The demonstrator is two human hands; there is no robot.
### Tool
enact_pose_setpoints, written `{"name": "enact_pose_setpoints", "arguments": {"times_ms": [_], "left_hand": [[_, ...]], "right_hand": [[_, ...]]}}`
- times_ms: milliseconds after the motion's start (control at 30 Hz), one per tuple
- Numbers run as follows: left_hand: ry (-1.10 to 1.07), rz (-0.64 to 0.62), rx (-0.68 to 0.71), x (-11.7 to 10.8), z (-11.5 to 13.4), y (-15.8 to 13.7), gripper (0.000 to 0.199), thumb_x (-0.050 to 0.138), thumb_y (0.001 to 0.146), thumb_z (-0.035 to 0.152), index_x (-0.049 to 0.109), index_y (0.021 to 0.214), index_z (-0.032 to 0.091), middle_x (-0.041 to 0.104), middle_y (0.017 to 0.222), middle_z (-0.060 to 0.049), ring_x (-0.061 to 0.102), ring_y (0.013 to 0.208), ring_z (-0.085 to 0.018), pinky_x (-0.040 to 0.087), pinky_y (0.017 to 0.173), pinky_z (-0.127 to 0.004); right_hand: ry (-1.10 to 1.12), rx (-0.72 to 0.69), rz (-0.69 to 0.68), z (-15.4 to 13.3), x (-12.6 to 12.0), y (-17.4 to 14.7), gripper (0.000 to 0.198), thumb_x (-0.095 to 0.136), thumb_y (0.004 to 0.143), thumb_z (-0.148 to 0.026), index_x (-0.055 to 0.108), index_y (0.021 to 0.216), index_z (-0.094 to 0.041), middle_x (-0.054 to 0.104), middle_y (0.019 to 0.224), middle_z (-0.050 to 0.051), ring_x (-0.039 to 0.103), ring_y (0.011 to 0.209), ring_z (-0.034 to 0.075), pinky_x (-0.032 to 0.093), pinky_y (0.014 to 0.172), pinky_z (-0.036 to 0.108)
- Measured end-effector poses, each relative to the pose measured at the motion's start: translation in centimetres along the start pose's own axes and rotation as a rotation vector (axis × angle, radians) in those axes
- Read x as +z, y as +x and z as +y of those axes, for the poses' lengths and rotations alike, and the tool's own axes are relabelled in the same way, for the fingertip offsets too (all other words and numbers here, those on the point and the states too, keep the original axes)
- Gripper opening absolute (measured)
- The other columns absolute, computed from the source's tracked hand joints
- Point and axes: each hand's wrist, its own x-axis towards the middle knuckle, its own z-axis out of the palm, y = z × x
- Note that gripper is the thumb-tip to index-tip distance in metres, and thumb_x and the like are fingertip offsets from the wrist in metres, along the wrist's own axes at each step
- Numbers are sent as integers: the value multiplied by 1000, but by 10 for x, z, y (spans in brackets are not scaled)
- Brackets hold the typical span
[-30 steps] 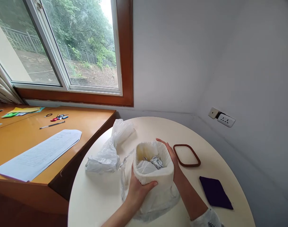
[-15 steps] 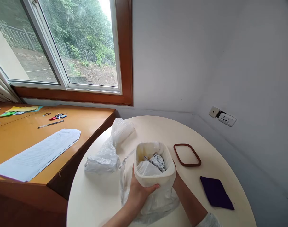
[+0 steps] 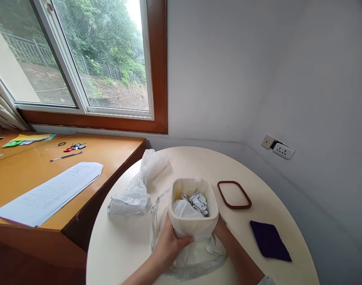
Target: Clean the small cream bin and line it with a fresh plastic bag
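Note:
A small white trash bin [image 3: 194, 227] is in front of me on the round table, with a thin plastic bag over its rim and bunched around its base. Crumpled paper [image 3: 199, 202] and white plastic lie inside. My left hand [image 3: 170, 242] grips the bin's near left side, thumb across the front. On the right side, my right hand [image 3: 220, 229] holds the bin, its fingers mostly hidden behind the wall. A brown rounded-square ring [image 3: 248, 206] lies flat to the right of the bin, and a crumpled white plastic bag [image 3: 133, 198] is on the left.
A folded dark purple cloth [image 3: 270, 240] lies on the right of the round table [image 3: 115, 245]. The wooden desk [image 3: 118, 148] at left bears papers [image 3: 56, 194], a pen [image 3: 65, 156] and keys [image 3: 75, 147]. Walls and a socket [image 3: 283, 151] stand beyond.
My left thumb has slid slightly down and left on the bin's front, and my right hand sits a little lower. The bin has barely shifted; the view has turned slightly.

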Motion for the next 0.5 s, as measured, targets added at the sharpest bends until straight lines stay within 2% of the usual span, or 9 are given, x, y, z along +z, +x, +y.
{"name": "enact_pose_setpoints", "arguments": {"times_ms": [100,200,267,333,400,500], "left_hand": [[76,24,82,-17,0,-7,104,78,55,25,18,140,24,28,144,-14,22,134,-33,18,109,-51],[170,154,223,-40,11,-10,100,74,64,30,12,142,27,19,148,-11,14,137,-30,12,111,-51],[249,192,341,-54,27,-7,94,74,64,32,19,141,28,22,147,-10,17,137,-31,15,111,-50],[325,89,423,-64,50,-1,87,78,58,35,36,135,28,30,145,-9,22,135,-32,18,110,-50],[368,-131,430,-68,76,8,79,80,53,39,50,125,28,44,137,-8,31,131,-33,10,111,-51],[299,-384,365,-64,107,24,77,82,47,40,57,118,28,55,128,-7,40,126,-32,6,111,-48]], "right_hand": [[88,70,19,-6,-16,2,34,51,79,-45,65,99,-20,68,96,5,62,89,24,50,78,34],[-83,-21,147,-19,-33,3,33,50,82,-42,62,103,-20,63,110,8,56,103,23,43,91,38],[-198,-120,168,-33,-42,1,31,45,86,-38,60,107,-21,59,116,9,53,110,22,39,97,41],[-292,-248,126,-50,-46,-3,31,40,89,-34,57,112,-23,57,119,8,50,113,22,39,98,42],[-392,-395,38,-67,-46,-6,31,38,90,-28,55,116,-25,57,121,7,48,117,22,39,98,42],[-550,-565,-126,-85,-39,-9,35,37,90,-21,52,121,-26,57,122,6,45,120,21,36,101,44]]}}
